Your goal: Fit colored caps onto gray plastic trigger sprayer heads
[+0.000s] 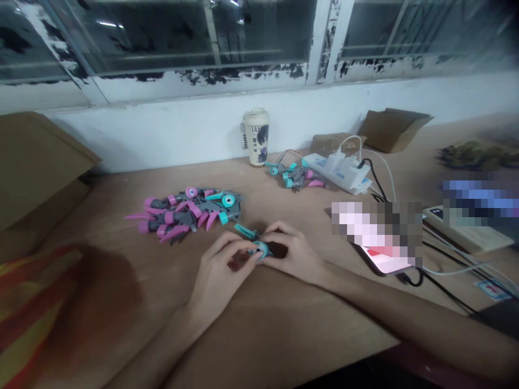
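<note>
Both my hands meet at the middle of the table around a small teal and dark grey plastic toy figure (260,248), with a round white eye-like piece on it. The fingertips of my left hand (221,265) pinch its near left side. My right hand (294,251) grips it from the right with thumb and fingers, hiding part of it. Just beyond my left hand lies a pile of similar pink, teal and grey toy figures (184,216). A smaller group of the same figures (298,177) rests farther back, right of centre.
A printed lidded cup (257,138) stands by the wall. To the right are a white power strip (338,173) with plugs and cables, a lit phone (377,243) and an open cardboard box (391,129). A larger cardboard box (36,167) stands at left, near a red-yellow bag (32,308).
</note>
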### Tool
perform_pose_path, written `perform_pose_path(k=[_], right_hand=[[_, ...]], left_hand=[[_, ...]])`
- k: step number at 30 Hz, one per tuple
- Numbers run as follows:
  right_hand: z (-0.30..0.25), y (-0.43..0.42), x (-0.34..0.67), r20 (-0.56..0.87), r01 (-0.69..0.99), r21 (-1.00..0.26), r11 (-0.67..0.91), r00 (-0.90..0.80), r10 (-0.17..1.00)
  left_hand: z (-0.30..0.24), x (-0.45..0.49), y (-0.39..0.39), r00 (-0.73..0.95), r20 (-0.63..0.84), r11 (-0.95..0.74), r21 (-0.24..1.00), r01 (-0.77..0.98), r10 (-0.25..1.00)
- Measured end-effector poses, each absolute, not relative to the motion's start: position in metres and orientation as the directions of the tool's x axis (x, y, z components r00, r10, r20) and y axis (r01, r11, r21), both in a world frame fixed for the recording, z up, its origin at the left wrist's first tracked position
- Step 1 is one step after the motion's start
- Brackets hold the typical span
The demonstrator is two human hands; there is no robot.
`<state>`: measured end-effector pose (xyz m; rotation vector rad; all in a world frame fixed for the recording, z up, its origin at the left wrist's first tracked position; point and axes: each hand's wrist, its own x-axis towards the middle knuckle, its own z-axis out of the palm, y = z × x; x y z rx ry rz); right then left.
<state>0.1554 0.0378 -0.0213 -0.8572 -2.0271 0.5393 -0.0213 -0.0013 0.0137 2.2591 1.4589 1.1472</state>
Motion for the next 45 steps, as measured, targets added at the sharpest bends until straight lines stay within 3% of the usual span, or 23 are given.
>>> perform_pose_path(k=[6,14,23,34,45], right_hand=[[-0.021,0.037,0.157,0.550,0.423,-0.592,0.686,-0.410,0.727],[-0.022,0.037,0.158,0.610,0.483,-0.440,0.757,-0.458,0.646],[-0.022,0.035,0.158,0.618,0.495,-0.437,0.751,-0.441,0.651],[-0.021,0.037,0.157,0.606,0.515,-0.446,0.732,-0.427,0.671],[-0.019,0.037,0.162,0.564,0.515,-0.520,0.682,-0.393,0.726]], left_hand=[[0.016,-0.020,-0.002,0.216,0.455,-0.459,0.535,0.710,0.864],[0.017,-0.018,-0.007,0.182,0.362,-0.360,0.523,0.772,0.914],[0.021,-0.014,-0.012,0.048,0.261,-0.162,0.433,0.887,0.964],[0.010,-0.017,-0.007,0.124,0.292,-0.282,0.597,0.751,0.948],[0.016,-0.016,-0.014,0.292,0.392,-0.472,0.518,0.713,0.872]])
